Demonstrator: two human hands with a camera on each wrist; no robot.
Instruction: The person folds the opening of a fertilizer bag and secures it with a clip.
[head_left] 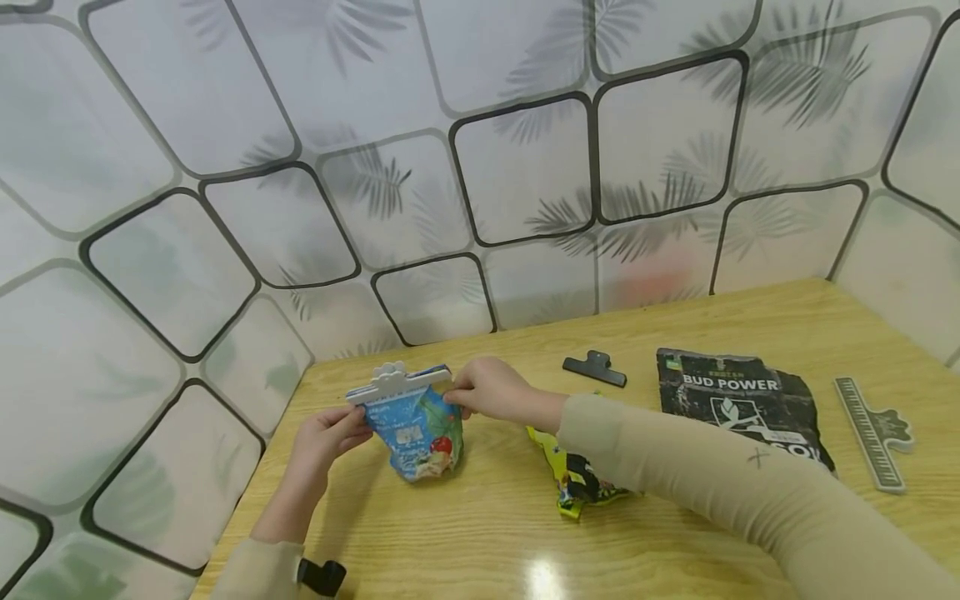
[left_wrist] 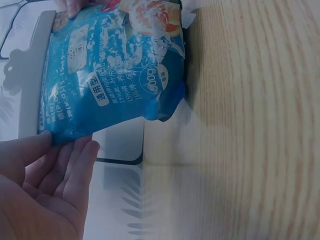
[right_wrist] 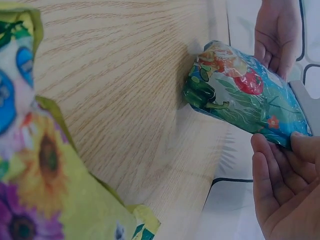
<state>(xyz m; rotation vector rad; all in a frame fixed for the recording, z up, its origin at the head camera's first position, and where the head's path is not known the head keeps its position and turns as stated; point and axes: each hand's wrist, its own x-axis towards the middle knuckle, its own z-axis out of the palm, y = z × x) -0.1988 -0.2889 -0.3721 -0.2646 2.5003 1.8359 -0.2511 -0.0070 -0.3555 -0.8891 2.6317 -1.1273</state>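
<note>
A blue plastic bag [head_left: 411, 425] printed with vegetables stands above the left part of the wooden table, its bottom at or close to the tabletop. Along its top edge sits a white bag clip [head_left: 397, 383] with a scalloped handle. My left hand [head_left: 322, 442] pinches the bag's upper left corner just below the clip, thumb in front. On the opposite side my right hand [head_left: 501, 390] pinches the upper right edge. In the right wrist view, the thumb and fingers of the right hand [right_wrist: 290, 182] meet on the bag's edge.
A yellow flowered bag [head_left: 573, 483] lies partly under my right forearm. Behind it is a black bag clip [head_left: 596, 367]. Further right lie a black "BUD POWER" bag [head_left: 731, 400] and a grey bag clip [head_left: 873, 433]. A patterned wall [head_left: 525, 183] borders the table's back.
</note>
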